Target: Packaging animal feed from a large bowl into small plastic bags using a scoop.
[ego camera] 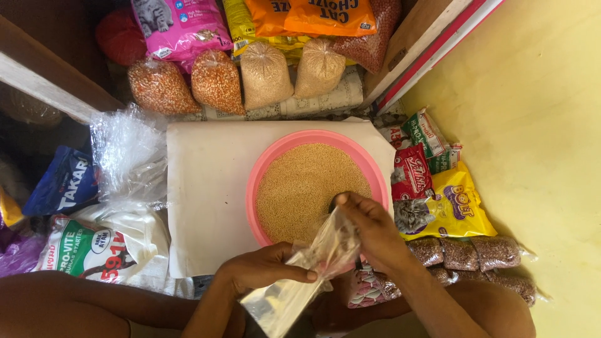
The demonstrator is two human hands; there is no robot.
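Low in the middle of the frame I hold a clear plastic bag [300, 275] between both hands. My left hand [266, 268] closes around its middle, thumb pressed across the plastic. My right hand [369, 228] pinches the bag's upper edge just over the near rim of the pink bowl [375, 172], fingers shut on the film.

The bowl sits at centre frame on a white sack [206, 188] and is filled nearly level with fine tan grain [307, 188].

Right of the bowl lie colourful pet food packets [438, 188] and small bags of brown pellets [476, 253]. At left are crumpled clear plastic bags [125, 156] and a white printed feed sack [94, 247].

Along the top of the frame, tied bags of orange and pale grain [241, 78] stand in a row, with larger pink and orange packets [250, 22] behind them.
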